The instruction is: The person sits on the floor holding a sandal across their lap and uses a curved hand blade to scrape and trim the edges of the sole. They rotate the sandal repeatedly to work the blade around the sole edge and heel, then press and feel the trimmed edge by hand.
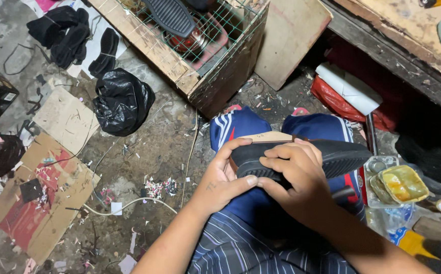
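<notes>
A black shoe with a ribbed sole lies sideways across my lap, over blue track trousers with white stripes. My left hand grips its heel end, thumb pressed along the sole's edge. Over the middle of the sole curls my right hand, fingers bent onto the rubber. A tan insole or board shows just behind the shoe.
A wooden crate with green wire mesh stands ahead, with a black sole on top. A black plastic bag, cardboard sheets and scraps litter the dirty floor at left. An open tin of yellow glue sits at right.
</notes>
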